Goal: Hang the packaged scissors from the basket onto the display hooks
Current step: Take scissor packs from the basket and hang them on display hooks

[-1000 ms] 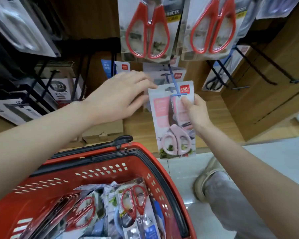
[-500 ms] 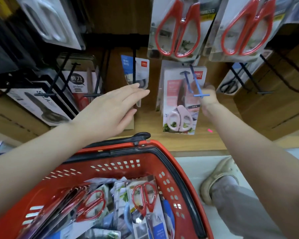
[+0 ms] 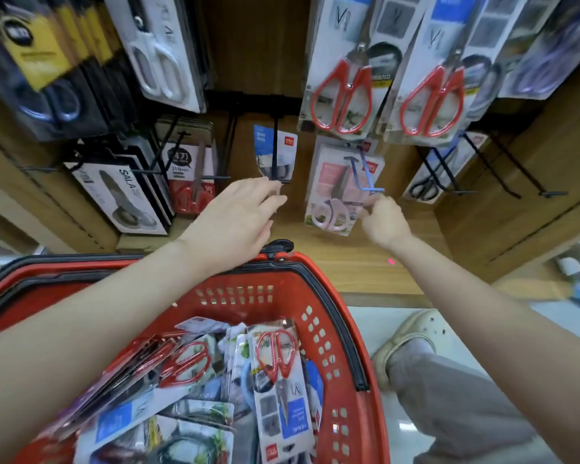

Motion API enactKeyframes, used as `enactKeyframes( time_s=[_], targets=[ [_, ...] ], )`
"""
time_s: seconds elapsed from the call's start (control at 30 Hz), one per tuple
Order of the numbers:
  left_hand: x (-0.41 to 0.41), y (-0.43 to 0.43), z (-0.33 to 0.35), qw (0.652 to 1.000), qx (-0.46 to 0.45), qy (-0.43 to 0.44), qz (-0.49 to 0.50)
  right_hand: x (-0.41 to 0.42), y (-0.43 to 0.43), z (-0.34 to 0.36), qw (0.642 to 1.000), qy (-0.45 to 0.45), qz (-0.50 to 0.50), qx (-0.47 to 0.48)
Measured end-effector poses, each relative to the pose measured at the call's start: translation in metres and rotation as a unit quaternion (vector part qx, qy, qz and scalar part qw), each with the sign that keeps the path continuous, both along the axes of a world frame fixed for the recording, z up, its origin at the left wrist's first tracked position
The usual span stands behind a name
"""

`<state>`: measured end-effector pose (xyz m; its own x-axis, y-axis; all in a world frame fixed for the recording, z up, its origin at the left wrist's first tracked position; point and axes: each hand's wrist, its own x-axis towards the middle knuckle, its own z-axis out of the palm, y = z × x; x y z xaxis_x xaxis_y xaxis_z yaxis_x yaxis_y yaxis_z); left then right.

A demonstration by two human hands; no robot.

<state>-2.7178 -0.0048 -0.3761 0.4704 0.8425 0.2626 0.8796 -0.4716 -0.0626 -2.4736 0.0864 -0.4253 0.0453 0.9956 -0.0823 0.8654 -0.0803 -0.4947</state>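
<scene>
While the pink scissors pack (image 3: 332, 182) hangs on the blue hook (image 3: 365, 177), many packs (image 3: 278, 373) wait in the basket (image 3: 275, 279). Left grip (image 3: 238, 216) spread, empty; right grip (image 3: 384, 222) curled at pack's edge, pinch unclear.

Person seen from own head. Left hand (image 3: 235, 222) and right hand (image 3: 384, 224) bare. Left forearm (image 3: 114, 316) and right forearm (image 3: 482, 316) also bare, skin showing as far as the view reaches. Lower right: one leg in a loose grey trouser leg (image 3: 449, 400), soft fabric, creased, hem bunched at the ankle. Below it a cream clog-type shoe (image 3: 407, 333), rounded toe, small vent holes on top, thick pale sole, a few dark scuff specks.
</scene>
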Motion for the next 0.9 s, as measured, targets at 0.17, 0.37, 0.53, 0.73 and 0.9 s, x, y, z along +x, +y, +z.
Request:
enactKeyframes(
  time_s=[0.17, 0.37, 0.53, 0.73, 0.9],
  targets=[
    [-0.006, -0.057, 0.006, 1.000, 0.016, 0.018, 0.020, -0.007, -0.074, 0.025, 0.976, -0.122, 0.120, 0.135],
    [-0.040, -0.144, -0.036, 0.999, -0.026, 0.021, 0.030, -0.031, -0.160, 0.048, 0.951, -0.056, 0.236, 0.192],
    [-0.069, -0.201, -0.092, 0.981, -0.176, -0.005, 0.075, -0.069, -0.203, 0.024, 0.936, -0.011, 0.337, 0.102],
    [-0.077, -0.217, -0.133, 0.895, -0.424, -0.080, 0.117, -0.097, -0.210, -0.037, 0.936, -0.038, 0.344, -0.069],
    [-0.075, -0.216, -0.152, 0.849, -0.498, -0.139, 0.115, -0.101, -0.194, -0.068, 0.943, -0.050, 0.288, -0.160]
  ],
)
